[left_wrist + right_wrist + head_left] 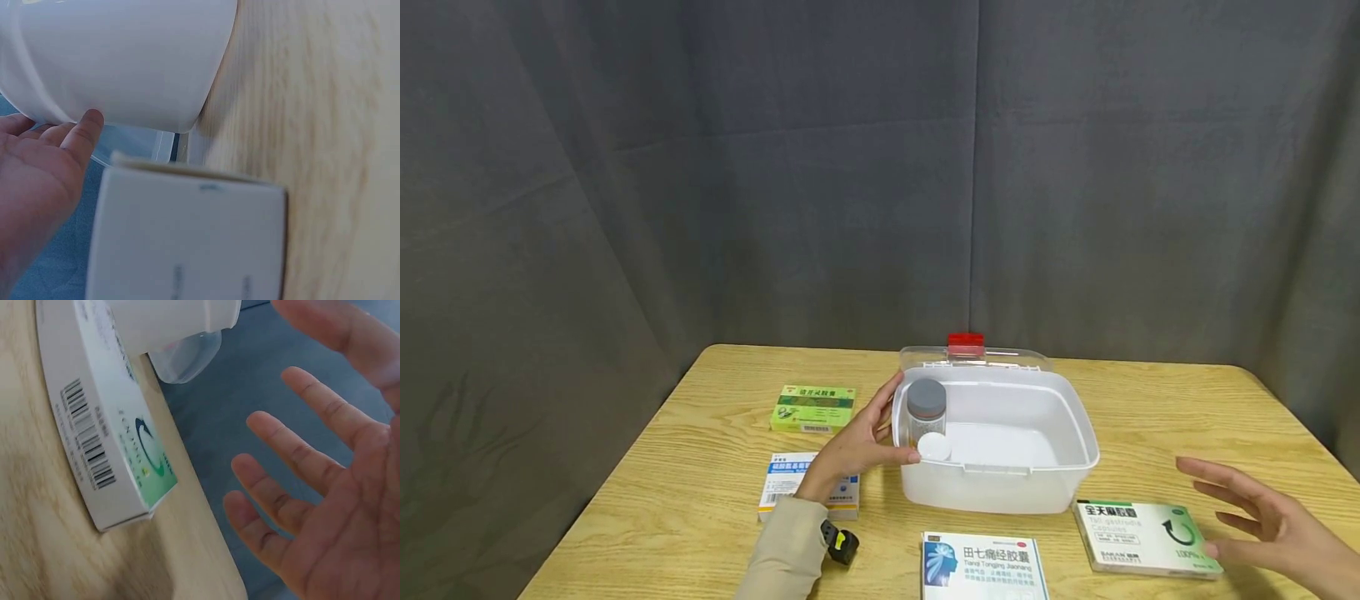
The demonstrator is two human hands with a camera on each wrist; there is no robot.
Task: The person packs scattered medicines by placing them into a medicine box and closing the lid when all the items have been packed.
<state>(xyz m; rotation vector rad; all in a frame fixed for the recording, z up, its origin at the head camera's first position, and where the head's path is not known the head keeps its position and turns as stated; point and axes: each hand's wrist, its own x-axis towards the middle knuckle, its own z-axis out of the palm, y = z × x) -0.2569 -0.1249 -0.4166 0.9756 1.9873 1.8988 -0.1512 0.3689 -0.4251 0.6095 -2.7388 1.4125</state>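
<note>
While left hand [859,442] grips bin [988,492], green-white carton [1138,542] just beside relaxed right hand [1266,525]

You can reach into the white plastic bin [1018,496] at its right; a grey-capped cylindrical bottle [927,402] blocks its left.

Beside the right hand [1270,527], one box [1138,546] reads "Capsules" and "100%"; left of that hand, another box [985,575] reads "Tianqi Tongjing Jiaonang".
</note>
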